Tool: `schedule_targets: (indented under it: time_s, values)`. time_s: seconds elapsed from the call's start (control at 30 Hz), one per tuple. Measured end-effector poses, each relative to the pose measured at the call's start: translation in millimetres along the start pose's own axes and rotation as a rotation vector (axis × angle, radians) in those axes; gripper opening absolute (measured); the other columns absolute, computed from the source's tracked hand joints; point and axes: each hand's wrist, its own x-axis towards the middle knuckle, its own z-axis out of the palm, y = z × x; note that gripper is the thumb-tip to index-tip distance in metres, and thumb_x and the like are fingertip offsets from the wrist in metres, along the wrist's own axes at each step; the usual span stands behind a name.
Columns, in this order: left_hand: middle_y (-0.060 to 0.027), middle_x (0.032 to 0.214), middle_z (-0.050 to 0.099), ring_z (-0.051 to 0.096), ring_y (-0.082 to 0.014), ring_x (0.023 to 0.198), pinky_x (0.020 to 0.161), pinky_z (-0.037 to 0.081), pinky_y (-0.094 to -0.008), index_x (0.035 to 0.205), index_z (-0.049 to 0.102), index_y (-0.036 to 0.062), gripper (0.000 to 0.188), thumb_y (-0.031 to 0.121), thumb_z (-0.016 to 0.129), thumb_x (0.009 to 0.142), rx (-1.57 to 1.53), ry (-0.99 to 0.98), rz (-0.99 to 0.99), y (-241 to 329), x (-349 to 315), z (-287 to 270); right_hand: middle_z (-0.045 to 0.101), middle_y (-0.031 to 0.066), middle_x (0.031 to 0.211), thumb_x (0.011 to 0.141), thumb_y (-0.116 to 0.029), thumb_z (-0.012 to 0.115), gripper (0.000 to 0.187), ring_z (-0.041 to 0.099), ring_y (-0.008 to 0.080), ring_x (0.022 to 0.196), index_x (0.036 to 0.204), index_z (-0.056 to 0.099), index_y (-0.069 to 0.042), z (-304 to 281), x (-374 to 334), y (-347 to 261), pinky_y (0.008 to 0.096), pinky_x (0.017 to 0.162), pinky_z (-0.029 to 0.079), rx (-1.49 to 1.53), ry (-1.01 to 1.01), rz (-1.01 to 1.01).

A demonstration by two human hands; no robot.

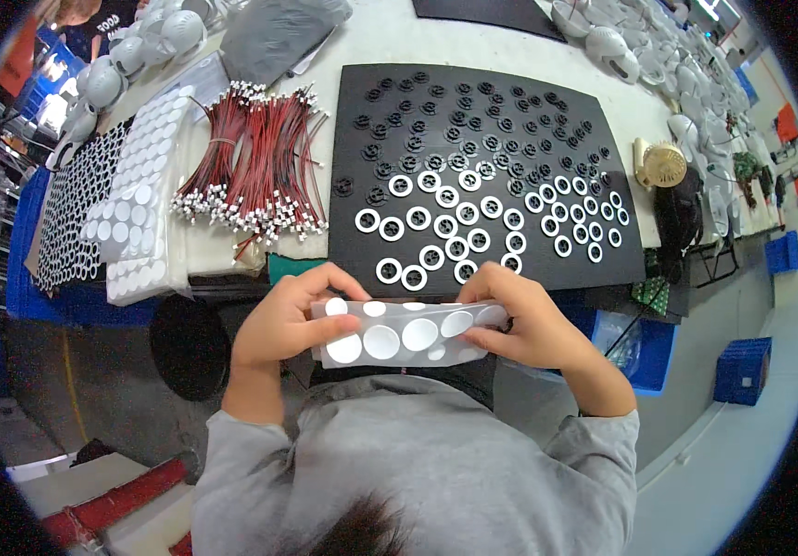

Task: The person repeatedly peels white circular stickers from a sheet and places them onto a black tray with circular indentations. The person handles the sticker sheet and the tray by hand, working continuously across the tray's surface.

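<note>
Spanning between both hands (269, 324) (533, 324) (each pinching one end), translucent sheet (401, 321), white discs (381, 343)

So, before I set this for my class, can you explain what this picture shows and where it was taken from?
There is no machine here, just a person's bare hands. The picture comes from a wide fisheye camera worn on the head, looking down, so straight edges bend near the rim.

The left hand and right hand hold a translucent sheet with white discs, one hand at each end.

Ahead, on a pale table, lies a black mat with small black round parts and white rings. To its left are bundled red and black wires, then more white discs.
</note>
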Motion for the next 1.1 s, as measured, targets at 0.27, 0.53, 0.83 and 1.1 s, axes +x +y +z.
schedule_targets:
  time_s: [0.27,0.53,0.83,1.1]
  values:
    - [-0.0127,0.099,0.055,0.052,-0.0259,0.092,0.083,0.036,-0.0331,0.103,0.052,0.0023,0.052,0.035,0.066,0.065,0.791,0.053,0.372,28.2,-2.6,19.6,0.053,0.0135,0.071,0.076,-0.013,0.058,0.018,0.055,0.0271,0.066,0.088,0.050,-0.001,15.5,-2.7,-2.2,0.0316,0.057,0.043,0.086,-0.022,0.032]
    - [-0.0090,0.068,0.055,0.055,-0.0248,0.059,0.052,0.042,-0.0307,0.080,0.053,0.0045,0.017,0.021,0.056,0.077,0.567,-0.090,0.288,14.2,19.2,50.6,0.048,0.0114,0.071,0.072,-0.007,0.057,0.016,0.052,0.0290,0.064,0.084,0.048,-0.002,24.0,-9.0,-7.0,0.0370,0.055,0.042,-0.099,0.161,-0.208]
    - [-0.0085,0.051,0.050,0.047,-0.0145,0.043,0.042,0.034,-0.0252,0.072,0.055,0.0030,0.016,0.018,0.058,0.077,0.330,-0.277,0.125,3.6,22.5,41.9,0.048,0.0077,0.066,0.065,-0.005,0.060,0.017,0.050,0.0225,0.058,0.081,0.055,-0.003,27.6,-16.9,8.8,0.0329,0.046,0.040,-0.136,0.198,-0.507]
    - [-0.0017,0.049,0.047,0.040,-0.0040,0.045,0.041,0.030,-0.0217,0.068,0.053,0.0014,0.020,0.019,0.059,0.076,0.202,-0.071,-0.006,-9.3,18.5,30.9,0.056,0.0053,0.073,0.071,-0.005,0.061,0.004,0.051,0.0157,0.066,0.073,0.059,-0.002,-16.4,-30.1,15.4,0.0247,0.060,0.041,0.114,0.615,-0.379]
